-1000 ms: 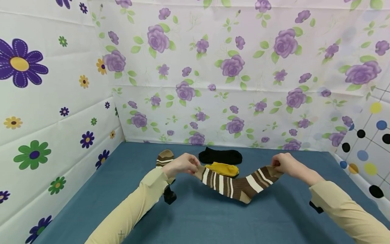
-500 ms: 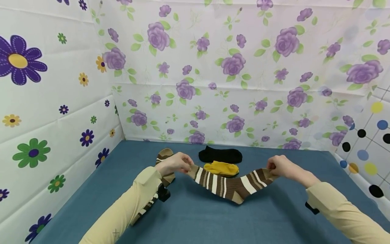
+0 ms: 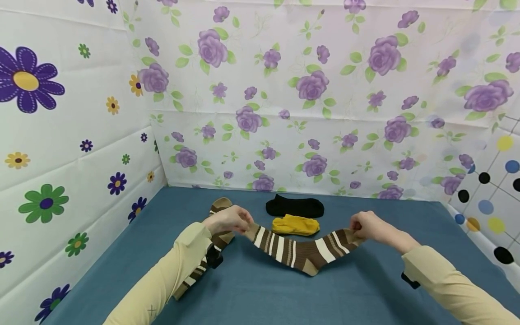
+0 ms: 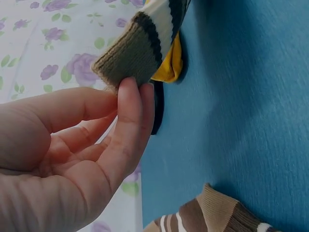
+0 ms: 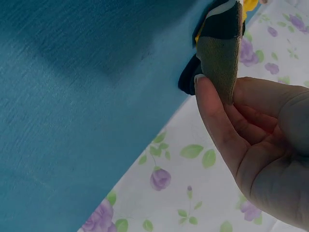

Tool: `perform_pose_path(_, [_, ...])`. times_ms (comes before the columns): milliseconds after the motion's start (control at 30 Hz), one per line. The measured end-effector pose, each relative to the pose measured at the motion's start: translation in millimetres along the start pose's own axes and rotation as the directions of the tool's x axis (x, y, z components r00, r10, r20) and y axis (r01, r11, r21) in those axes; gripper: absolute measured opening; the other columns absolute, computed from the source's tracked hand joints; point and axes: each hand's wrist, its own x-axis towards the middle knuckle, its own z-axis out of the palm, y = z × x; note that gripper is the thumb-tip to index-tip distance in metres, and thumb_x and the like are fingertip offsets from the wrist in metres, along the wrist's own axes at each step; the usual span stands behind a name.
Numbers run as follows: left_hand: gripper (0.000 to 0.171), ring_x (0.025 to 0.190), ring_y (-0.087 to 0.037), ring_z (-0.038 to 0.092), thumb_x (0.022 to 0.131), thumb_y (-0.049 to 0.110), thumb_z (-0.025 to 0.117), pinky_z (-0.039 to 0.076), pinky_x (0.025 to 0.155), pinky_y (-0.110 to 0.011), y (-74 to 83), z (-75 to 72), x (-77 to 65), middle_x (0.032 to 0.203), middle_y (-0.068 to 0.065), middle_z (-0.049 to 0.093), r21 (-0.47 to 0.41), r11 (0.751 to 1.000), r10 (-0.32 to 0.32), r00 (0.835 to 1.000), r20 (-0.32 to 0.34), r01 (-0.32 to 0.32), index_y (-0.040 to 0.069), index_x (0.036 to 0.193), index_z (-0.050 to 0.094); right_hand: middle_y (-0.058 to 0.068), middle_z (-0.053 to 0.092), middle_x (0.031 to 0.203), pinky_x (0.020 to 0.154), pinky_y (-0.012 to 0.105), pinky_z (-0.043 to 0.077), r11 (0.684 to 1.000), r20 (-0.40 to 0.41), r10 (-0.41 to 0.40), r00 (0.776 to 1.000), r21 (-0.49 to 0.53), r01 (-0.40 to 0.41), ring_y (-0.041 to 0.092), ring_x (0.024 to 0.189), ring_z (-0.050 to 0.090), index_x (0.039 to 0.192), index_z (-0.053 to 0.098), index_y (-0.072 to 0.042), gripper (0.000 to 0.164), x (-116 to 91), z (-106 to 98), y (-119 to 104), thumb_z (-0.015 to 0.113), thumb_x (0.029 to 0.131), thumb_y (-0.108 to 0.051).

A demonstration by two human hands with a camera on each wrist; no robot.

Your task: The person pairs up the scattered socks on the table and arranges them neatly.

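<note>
A brown sock with white and tan stripes hangs stretched between both hands, its tan heel sagging lowest in the middle. My left hand pinches the tan cuff end; the left wrist view shows thumb and fingertips on that ribbed edge. At the other end, my right hand pinches the tan toe, which also shows between thumb and fingers in the right wrist view. A matching striped sock lies on the table at the left, partly hidden under the left forearm.
Behind the held sock, a folded yellow sock lies on the blue tabletop. A black sock lies farther back, near the flowered back wall. Patterned sheets also border the left and right sides.
Both hands, with the striped sock between them, have shifted left and slightly nearer. More of the matching sock on the table now shows beside the left forearm.
</note>
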Motion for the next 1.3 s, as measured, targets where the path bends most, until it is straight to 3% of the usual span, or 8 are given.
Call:
perform_pose_path(400, [0.016,0.06,-0.018,0.05,0.082,-0.012,0.053,0.047,0.065,-0.042,-14.9,1.6,4.7,0.081,-0.015,0.053,0.001,1.0,0.02,1.0,0.003,-0.02,-0.012,0.097,0.055,-0.001,0.051,0.065,0.047,0.027,0.04,0.998,0.008,0.01,1.0,0.06,-0.01,0.009,0.05,0.045,0.079,0.06,-0.002,0.015,2,11,5,0.058,0.078,0.012])
perform_pose_path(900, [0.015,0.057,-0.018,0.051,0.08,-0.014,0.054,0.048,0.063,-0.043,-23.8,8.0,10.3,0.081,-0.016,0.054,0.058,0.996,0.074,0.996,-0.041,-0.072,-0.014,0.095,0.056,0.0,0.051,0.066,0.048,0.027,0.038,0.998,-0.004,0.042,0.999,0.049,-0.042,0.01,0.052,0.045,0.079,0.059,-0.002,0.016,2,19,10,0.058,0.077,0.013])
perform_pose_path(1100, [0.014,0.054,-0.016,0.052,0.079,-0.014,0.055,0.048,0.058,-0.04,-24.9,12.4,15.1,0.072,-0.012,0.055,0.186,0.975,0.133,0.989,-0.068,-0.118,-0.013,0.092,0.057,0.0,0.052,0.069,0.049,0.028,0.04,0.999,-0.017,0.036,0.999,0.019,-0.035,0.011,0.056,0.048,0.079,0.06,-0.002,0.014,1,22,12,0.061,0.076,0.012])
perform_pose_path(1300, [0.01,0.057,-0.021,0.054,0.079,-0.014,0.056,0.048,0.058,-0.04,-23.3,18.5,19.5,0.07,-0.012,0.055,0.28,0.956,0.128,0.985,-0.119,-0.09,-0.009,0.087,0.058,0.001,0.053,0.069,0.049,0.028,0.041,0.999,-0.023,0.033,0.999,0.017,-0.032,0.011,0.056,0.049,0.079,0.06,-0.002,0.014,1,25,14,0.062,0.077,0.012])
